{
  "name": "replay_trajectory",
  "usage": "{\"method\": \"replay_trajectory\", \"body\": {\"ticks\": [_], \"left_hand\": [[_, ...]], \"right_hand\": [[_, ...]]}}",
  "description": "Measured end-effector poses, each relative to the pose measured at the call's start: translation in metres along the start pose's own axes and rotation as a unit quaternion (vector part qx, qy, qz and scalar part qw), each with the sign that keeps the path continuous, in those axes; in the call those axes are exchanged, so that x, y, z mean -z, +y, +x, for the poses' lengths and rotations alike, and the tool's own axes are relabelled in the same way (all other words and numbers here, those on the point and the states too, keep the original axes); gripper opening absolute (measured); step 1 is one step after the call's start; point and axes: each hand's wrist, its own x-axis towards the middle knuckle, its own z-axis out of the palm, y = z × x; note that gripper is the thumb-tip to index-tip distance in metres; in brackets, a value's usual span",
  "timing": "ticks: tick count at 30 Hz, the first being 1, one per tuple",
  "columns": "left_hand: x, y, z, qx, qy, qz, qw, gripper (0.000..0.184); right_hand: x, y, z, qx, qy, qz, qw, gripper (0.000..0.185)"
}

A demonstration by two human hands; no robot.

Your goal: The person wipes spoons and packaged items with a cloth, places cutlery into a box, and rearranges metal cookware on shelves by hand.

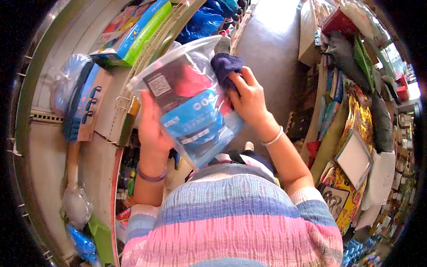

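Note:
A clear plastic zip bag with a blue label, a dark panel with a QR code and something red inside is held up in front of my chest. My left hand grips its left side, slightly blurred, the fingers partly behind the bag. In my right hand is a bunched dark navy cloth, pinched between thumb and fingers. The cloth lies against the bag's upper right side.
On the left shelf are a green and blue box, a box with glasses pictures and a plastic-wrapped ladle-like item. At right, a crowded shelf holds a white-panelled frame and patterned packages. A grey floor aisle runs between.

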Motion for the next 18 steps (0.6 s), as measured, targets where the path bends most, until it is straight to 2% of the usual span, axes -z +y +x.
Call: {"method": "replay_trajectory", "body": {"ticks": [1, 2, 4, 5, 6, 7, 9, 10, 11, 12, 13, 14, 15, 17, 18], "left_hand": [[0.004, 0.005, -0.003, -0.011, -0.012, 0.002, 1.0, 0.047], [-0.004, 0.011, -0.008, -0.072, 0.07, 0.062, 0.993, 0.046], [-0.016, 0.019, -0.011, -0.117, 0.137, 0.096, 0.979, 0.045], [-0.018, 0.021, -0.014, -0.143, 0.174, 0.111, 0.968, 0.045], [-0.014, 0.027, -0.016, -0.123, 0.135, 0.036, 0.983, 0.045], [-0.014, 0.029, -0.018, -0.124, 0.156, 0.055, 0.978, 0.046], [-0.014, 0.031, -0.017, -0.122, 0.193, 0.094, 0.969, 0.047], [0.004, 0.034, -0.02, -0.092, 0.105, 0.074, 0.987, 0.047], [0.003, 0.032, -0.016, -0.099, 0.107, 0.07, 0.987, 0.047], [0.0, 0.027, -0.011, -0.104, 0.108, 0.067, 0.986, 0.047], [-0.005, 0.021, -0.007, -0.109, 0.11, 0.063, 0.986, 0.047], [-0.012, 0.014, -0.003, -0.129, 0.163, 0.101, 0.973, 0.047], [-0.013, 0.014, -0.003, -0.12, 0.148, 0.088, 0.978, 0.046], [-0.013, 0.021, -0.004, -0.112, 0.122, 0.063, 0.984, 0.046], [0.003, 0.031, -0.007, -0.101, 0.131, 0.046, 0.985, 0.047]], "right_hand": [[-0.004, 0.011, -0.006, -0.002, -0.036, -0.021, 0.999, 0.037], [-0.003, 0.022, -0.012, -0.056, -0.048, 0.02, 0.997, 0.035], [-0.002, 0.043, -0.024, -0.166, -0.058, 0.1, 0.979, 0.031], [-0.002, 0.065, -0.027, -0.111, -0.04, -0.012, 0.993, 0.031], [0.01, 0.063, -0.021, -0.136, 0.047, 0.067, 0.987, 0.032], [0.021, 0.06, -0.013, -0.162, 0.135, 0.144, 0.967, 0.033], [0.06, 0.016, 0.01, -0.192, 0.2, 0.234, 0.932, 0.032], [0.075, -0.021, 0.019, -0.21, 0.181, 0.339, 0.899, 0.033], [0.08, -0.046, 0.024, -0.226, 0.16, 0.439, 0.855, 0.033], [0.074, -0.056, 0.029, -0.048, 0.092, 0.247, 0.963, 0.036], [0.068, -0.065, 0.033, 0.144, 0.095, 0.058, 0.983, 0.039], [0.049, -0.088, 0.031, 0.156, 0.012, 0.09, 0.984, 0.039], [0.033, -0.105, 0.025, 0.169, -0.072, 0.122, 0.975, 0.039], [-0.003, -0.111, 0.001, 0.259, -0.052, 0.037, 0.964, 0.039], [-0.01, -0.105, -0.006, 0.248, -0.072, 0.078, 0.963, 0.041]]}}
